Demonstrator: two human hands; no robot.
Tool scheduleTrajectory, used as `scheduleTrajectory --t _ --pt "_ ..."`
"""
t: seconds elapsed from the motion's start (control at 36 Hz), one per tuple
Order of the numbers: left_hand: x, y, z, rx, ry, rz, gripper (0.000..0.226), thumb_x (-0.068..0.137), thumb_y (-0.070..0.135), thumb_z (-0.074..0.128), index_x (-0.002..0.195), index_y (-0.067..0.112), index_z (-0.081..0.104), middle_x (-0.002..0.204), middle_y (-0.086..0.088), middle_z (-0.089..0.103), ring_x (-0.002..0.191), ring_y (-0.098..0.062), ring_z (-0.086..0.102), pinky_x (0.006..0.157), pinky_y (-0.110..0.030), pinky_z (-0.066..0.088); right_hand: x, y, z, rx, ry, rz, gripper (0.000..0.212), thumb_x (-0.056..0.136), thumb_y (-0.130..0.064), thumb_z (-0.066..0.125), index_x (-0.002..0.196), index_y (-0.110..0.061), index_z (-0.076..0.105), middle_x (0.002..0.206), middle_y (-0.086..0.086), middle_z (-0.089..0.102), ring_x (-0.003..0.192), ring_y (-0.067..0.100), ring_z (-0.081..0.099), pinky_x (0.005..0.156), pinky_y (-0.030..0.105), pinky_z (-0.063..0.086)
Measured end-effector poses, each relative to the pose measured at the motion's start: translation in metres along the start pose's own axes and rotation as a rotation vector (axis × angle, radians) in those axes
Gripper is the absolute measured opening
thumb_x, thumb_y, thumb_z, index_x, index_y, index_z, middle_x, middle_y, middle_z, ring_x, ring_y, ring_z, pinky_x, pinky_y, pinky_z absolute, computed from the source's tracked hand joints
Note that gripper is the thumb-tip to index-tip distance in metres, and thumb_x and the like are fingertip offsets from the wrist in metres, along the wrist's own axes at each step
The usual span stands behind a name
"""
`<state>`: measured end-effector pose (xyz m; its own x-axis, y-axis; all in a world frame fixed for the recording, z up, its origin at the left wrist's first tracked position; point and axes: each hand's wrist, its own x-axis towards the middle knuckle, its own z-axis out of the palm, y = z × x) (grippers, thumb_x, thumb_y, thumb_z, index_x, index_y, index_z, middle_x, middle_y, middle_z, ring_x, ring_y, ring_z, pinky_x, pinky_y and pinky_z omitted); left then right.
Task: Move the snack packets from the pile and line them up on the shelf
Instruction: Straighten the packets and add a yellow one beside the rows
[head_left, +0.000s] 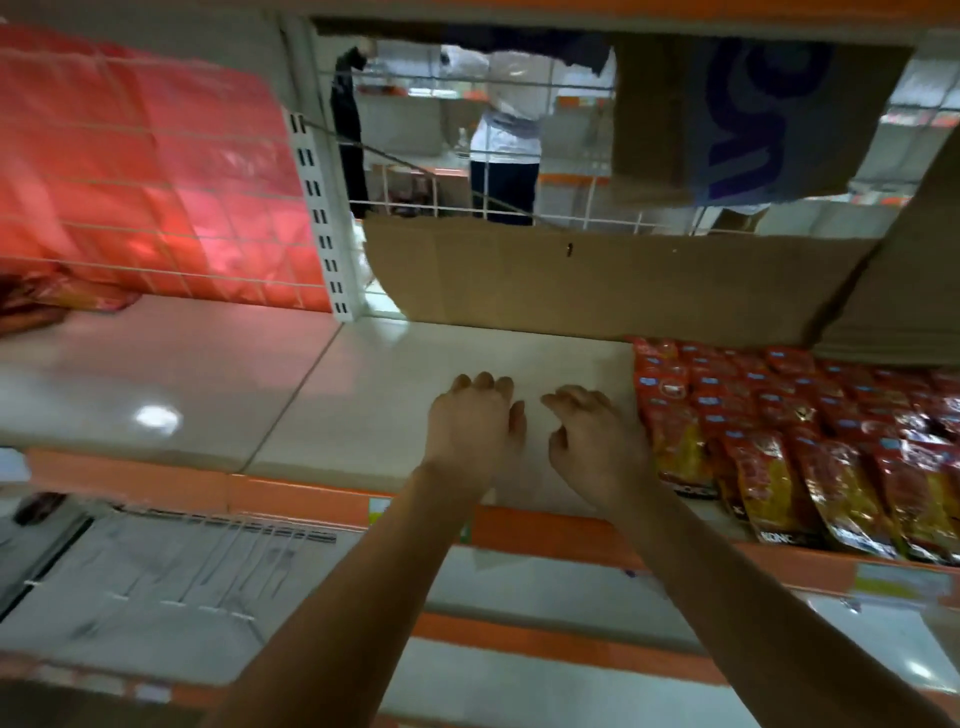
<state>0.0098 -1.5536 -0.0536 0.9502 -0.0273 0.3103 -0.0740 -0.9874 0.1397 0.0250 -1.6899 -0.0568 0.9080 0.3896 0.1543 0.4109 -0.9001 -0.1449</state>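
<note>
Red and yellow snack packets (800, 447) lie in overlapping rows on the right part of the white shelf (291, 395). My left hand (472, 421) hovers over the bare shelf just left of them, fingers loosely bent, holding nothing. My right hand (597, 441) is beside it, close to the leftmost packet, fingers loosely curled and empty. Whether either hand touches the shelf surface is unclear.
Brown cardboard (597, 280) stands along the shelf's back, with more cardboard (893, 291) leaning at the right. A red plastic bag (145, 176) sits behind wire mesh at the left. An orange strip (291, 493) edges the shelf. People stand in the aisle beyond.
</note>
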Motion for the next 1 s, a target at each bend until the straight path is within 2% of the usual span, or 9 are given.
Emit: scheduleTrajectory --t 0.17,0.28,0.33,0.47,0.56,0.78,0.89,1.0 --pt "-0.024 -0.107 -0.023 0.017 0.085 -0.05 0.031 0.094 0.03 0.042 0.106 0.01 0.062 0.099 -0.009 0.063 0.098 -0.029 0.054 0.074 -0.032 0.041 0.038 -0.1 0.025 0.059 0.001 -0.056 0.048 0.088 -0.01 0.044 0.135 -0.019 0.049 0.135 0.002 0.048 0.12 0.022 0.045 0.098 0.031 0.039" --pt "-0.044 -0.197 -0.04 0.034 0.126 -0.077 0.022 0.077 0.023 0.058 0.082 0.006 0.071 0.072 -0.011 0.066 0.068 -0.033 0.061 0.056 -0.034 0.047 0.062 -0.187 0.04 0.119 0.025 -0.072 0.046 0.089 -0.012 0.044 0.134 -0.018 0.05 0.135 0.001 0.048 0.12 0.021 0.044 0.099 0.031 0.039" --pt "-0.055 -0.243 -0.049 0.039 0.123 -0.084 0.018 0.075 0.02 0.063 0.081 0.005 0.071 0.071 -0.012 0.066 0.065 -0.033 0.061 0.054 -0.034 0.048 0.072 -0.232 0.046 0.156 0.04 -0.081 0.045 0.089 -0.012 0.044 0.133 -0.018 0.051 0.135 0.001 0.049 0.121 0.021 0.045 0.1 0.029 0.038" --pt "-0.076 -0.349 -0.079 0.076 0.205 -0.1 0.03 0.074 0.027 0.046 0.076 0.008 0.07 0.066 -0.008 0.063 0.058 -0.031 0.059 0.047 -0.033 0.048 0.102 -0.339 0.058 0.186 0.043 -0.122 0.044 0.09 -0.013 0.044 0.133 -0.019 0.051 0.136 0.0 0.049 0.123 0.019 0.044 0.101 0.025 0.035" --pt "-0.089 -0.399 -0.094 0.079 0.24 -0.12 0.023 0.069 0.023 0.057 0.078 0.008 0.07 0.067 -0.008 0.064 0.059 -0.031 0.059 0.047 -0.032 0.047 0.117 -0.389 0.068 0.209 0.069 -0.134 0.042 0.091 -0.012 0.044 0.131 -0.019 0.052 0.136 -0.001 0.049 0.122 0.018 0.045 0.101 0.025 0.034" --pt "-0.107 -0.515 -0.106 0.032 0.209 -0.217 0.025 0.071 0.022 0.055 0.082 0.005 0.07 0.073 -0.011 0.065 0.065 -0.034 0.061 0.049 -0.037 0.052 0.164 -0.488 0.104 0.244 0.04 -0.203 0.04 0.088 -0.008 0.045 0.126 -0.014 0.058 0.128 0.002 0.055 0.116 0.021 0.049 0.096 0.027 0.039" --pt "-0.101 -0.564 -0.104 0.018 0.214 -0.262 0.027 0.074 0.022 0.054 0.085 0.003 0.07 0.077 -0.013 0.067 0.07 -0.035 0.062 0.055 -0.037 0.053 0.197 -0.523 0.122 0.257 0.02 -0.228 0.04 0.089 -0.008 0.045 0.127 -0.015 0.057 0.131 0.001 0.054 0.118 0.021 0.048 0.097 0.027 0.037" --pt "-0.09 -0.609 -0.098 0.031 0.214 -0.31 0.025 0.086 0.02 0.053 0.1 0.004 0.067 0.09 -0.015 0.064 0.086 -0.036 0.056 0.066 -0.036 0.044 0.235 -0.552 0.145 0.287 0.014 -0.24 0.041 0.089 -0.008 0.045 0.127 -0.016 0.057 0.131 0.002 0.054 0.119 0.021 0.046 0.097 0.027 0.036"
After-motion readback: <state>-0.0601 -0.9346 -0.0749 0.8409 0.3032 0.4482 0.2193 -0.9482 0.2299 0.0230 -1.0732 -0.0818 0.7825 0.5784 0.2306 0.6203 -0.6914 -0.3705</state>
